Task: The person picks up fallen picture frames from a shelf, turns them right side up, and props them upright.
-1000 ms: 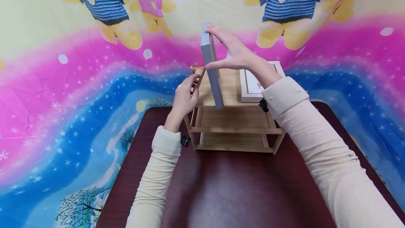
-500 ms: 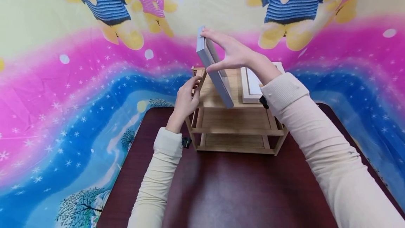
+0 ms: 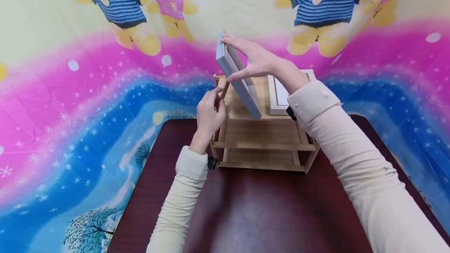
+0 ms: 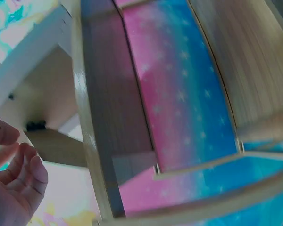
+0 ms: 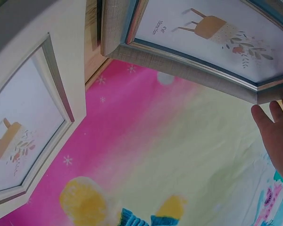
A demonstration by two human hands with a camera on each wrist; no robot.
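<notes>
I'd worry that the grey frame (image 3: pixel 240 89), tilted toward eleven at twelve o'clock over the wooden shelf (image 3: pixel 261 134), could topple if its back leg (image 4: pixel 61 149) isn't braced. My right hand (image 3: pixel 259 59) grips its edges, fingers spread wide; my left hand (image 3: pixel 209 111), at eight o'clock, curls loosely beside the leg, contact unclear.

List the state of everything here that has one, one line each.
Wooden rack: standing on the dark table
Gray picture frame: tilted, gripped by the right hand
Stand: swung out from the gray picture frame's back
White picture frame: on the rack's top shelf, picture showing
Left hand: beside the stand; contact unclear
Backdrop: hanging, creased
</notes>
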